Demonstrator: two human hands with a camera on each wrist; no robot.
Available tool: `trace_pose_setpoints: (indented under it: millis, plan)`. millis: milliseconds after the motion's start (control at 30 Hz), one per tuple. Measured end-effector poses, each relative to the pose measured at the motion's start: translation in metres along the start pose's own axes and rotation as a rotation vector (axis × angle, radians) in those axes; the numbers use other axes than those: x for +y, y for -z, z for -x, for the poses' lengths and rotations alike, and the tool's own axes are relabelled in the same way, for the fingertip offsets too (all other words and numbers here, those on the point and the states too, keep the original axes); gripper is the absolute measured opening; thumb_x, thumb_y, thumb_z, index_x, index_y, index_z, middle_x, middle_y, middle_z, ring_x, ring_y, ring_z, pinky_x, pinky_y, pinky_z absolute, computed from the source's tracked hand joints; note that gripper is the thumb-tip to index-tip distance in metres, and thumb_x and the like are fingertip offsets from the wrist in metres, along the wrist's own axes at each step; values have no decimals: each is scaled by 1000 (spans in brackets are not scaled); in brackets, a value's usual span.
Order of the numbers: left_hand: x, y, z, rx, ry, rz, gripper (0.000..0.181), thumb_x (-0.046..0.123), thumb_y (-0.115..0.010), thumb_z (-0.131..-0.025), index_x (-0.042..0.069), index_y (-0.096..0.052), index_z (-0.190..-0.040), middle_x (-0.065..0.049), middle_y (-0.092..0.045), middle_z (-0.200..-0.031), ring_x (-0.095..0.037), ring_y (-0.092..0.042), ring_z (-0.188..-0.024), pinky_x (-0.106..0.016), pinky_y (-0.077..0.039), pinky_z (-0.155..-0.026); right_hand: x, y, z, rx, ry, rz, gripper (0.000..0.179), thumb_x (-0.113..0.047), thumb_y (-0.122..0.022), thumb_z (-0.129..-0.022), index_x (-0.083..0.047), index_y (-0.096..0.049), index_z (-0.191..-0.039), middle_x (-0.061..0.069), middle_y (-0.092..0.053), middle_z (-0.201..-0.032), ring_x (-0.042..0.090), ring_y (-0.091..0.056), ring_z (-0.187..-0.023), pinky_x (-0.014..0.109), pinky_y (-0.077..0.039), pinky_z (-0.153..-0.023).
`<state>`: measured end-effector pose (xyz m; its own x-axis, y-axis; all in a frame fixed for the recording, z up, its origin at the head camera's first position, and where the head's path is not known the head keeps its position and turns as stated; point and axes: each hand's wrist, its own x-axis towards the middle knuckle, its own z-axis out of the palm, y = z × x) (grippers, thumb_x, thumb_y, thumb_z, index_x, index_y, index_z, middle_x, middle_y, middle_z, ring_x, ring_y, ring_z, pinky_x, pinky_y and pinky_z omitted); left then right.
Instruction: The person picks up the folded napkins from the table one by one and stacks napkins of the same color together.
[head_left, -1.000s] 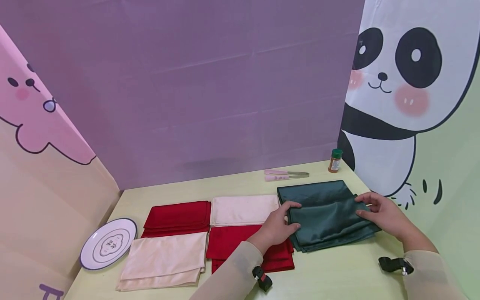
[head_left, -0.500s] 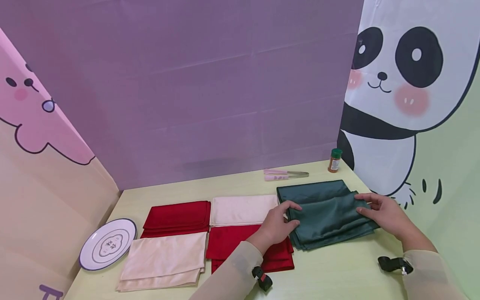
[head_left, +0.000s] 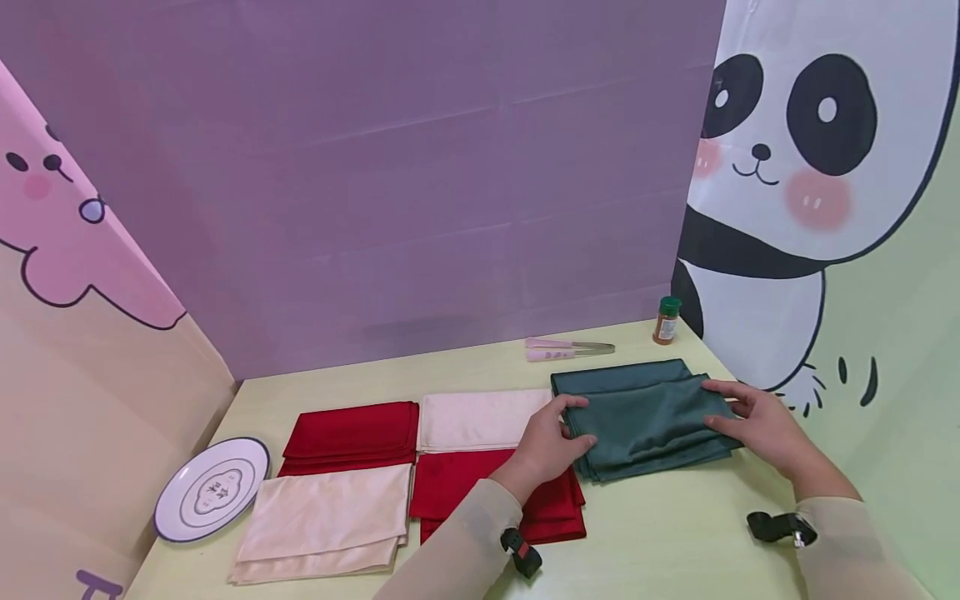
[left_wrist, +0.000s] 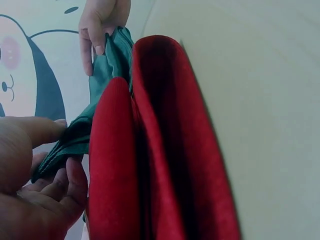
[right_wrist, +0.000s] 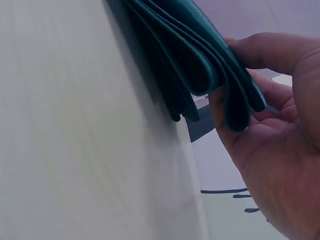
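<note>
A folded dark green satin cloth (head_left: 652, 417) lies at the right of the table, its upper fold lifted a little between two hands. My left hand (head_left: 550, 442) pinches its left edge between thumb and fingers; the left wrist view shows the green layers (left_wrist: 75, 137) in that grip. At the opposite edge my right hand (head_left: 765, 423) pinches the cloth. Several looped green layers (right_wrist: 200, 60) hang by the thumb and fingers in the right wrist view. Beneath my left wrist is a folded red cloth (head_left: 480, 479), which fills the middle of the left wrist view.
Left of the hands lie a white folded cloth (head_left: 480, 419), another red one (head_left: 356, 432) and a cream one (head_left: 326, 512). A blue-rimmed plate (head_left: 176, 500) stands at the far left. Pink-handled tongs (head_left: 566, 350) and a green-capped spice jar (head_left: 666, 323) are at the back.
Both hands have shifted the green cloth's upper part slightly back and left, covering more of the rear layer. Its front edge has moved away from the table's front.
</note>
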<state>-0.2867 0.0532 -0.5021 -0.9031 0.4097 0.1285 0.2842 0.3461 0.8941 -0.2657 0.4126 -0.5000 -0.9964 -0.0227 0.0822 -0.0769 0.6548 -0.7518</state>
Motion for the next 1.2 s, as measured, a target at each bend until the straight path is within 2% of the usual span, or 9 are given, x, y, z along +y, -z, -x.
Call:
trace_pose_setpoints:
  millis: [100,200,300,433,700,800,933,1033,1200]
  plan:
    - [-1,0,-2,-3,7,-9,61,14,-84,-90,25,-57,-144,3,-59,-86,-8,-58,-66,-24,-52,-59,0,0,0,-27,9,-30,73,-25,-79,-97,-3,-44,-157,38,-29,-161,66,-38,-137,56,-50,-101]
    - [-2,0,-4,3,2,-17,68,14,-85,-89,24,-54,-148,4,-58,-93,-8,-58,-70,-24,-53,-60,-1,0,0,-40,13,-48,78,-24,-81,-94,-5,-42,-159,36,-30,-161,62,-40,-137,37,-57,-95]
    - [-3,1,-5,8,2,-23,73,13,-85,-89,24,-51,-152,4,-56,-96,-8,-56,-72,-25,-53,-60,-2,-2,0,-61,12,-57,80,-19,-81,-94,-8,-39,-161,35,-32,-160,59,-43,-137,22,-55,-86]
    - [-3,2,-6,9,6,-27,75,12,-84,-90,24,-48,-154,2,-56,-95,-8,-54,-72,-25,-51,-59,-1,-4,-1,-83,16,-58,82,-14,-80,-94,-9,-36,-163,34,-30,-161,58,-45,-135,24,-55,-85]
    - [-3,6,-7,49,0,17,70,8,-82,-91,23,-51,-152,4,-57,-103,-8,-56,-81,-24,-52,-62,0,-6,-4,-66,7,-59,79,-17,-79,-95,-10,-37,-162,31,-27,-165,59,-42,-138,52,-55,-98]
    - [-4,6,-8,81,2,63,64,6,-82,-91,23,-57,-148,5,-57,-109,-8,-57,-83,-23,-53,-64,0,-6,-5,-54,1,-75,79,-18,-79,-96,-10,-37,-162,29,-29,-164,56,-44,-138,38,-57,-94]
    - [-5,6,-10,118,6,106,59,6,-81,-91,22,-61,-144,1,-60,-101,-8,-56,-82,-23,-53,-64,-1,-5,-8,-38,3,-107,79,-17,-79,-96,-11,-37,-163,29,-29,-164,55,-44,-137,20,-53,-87]
    - [-5,7,-10,122,3,103,60,8,-81,-92,21,-59,-146,-2,-59,-101,-10,-56,-81,-23,-53,-65,-2,-5,-10,-26,10,-123,78,-16,-77,-98,-11,-35,-164,29,-27,-165,56,-42,-138,16,-52,-86]
    - [-4,8,-11,111,-18,64,68,8,-79,-92,19,-51,-153,2,-55,-118,-12,-57,-86,-23,-53,-70,-7,-5,-13,-7,15,-143,77,-14,-74,-99,-11,-34,-164,28,-25,-167,57,-39,-140,10,-49,-82]
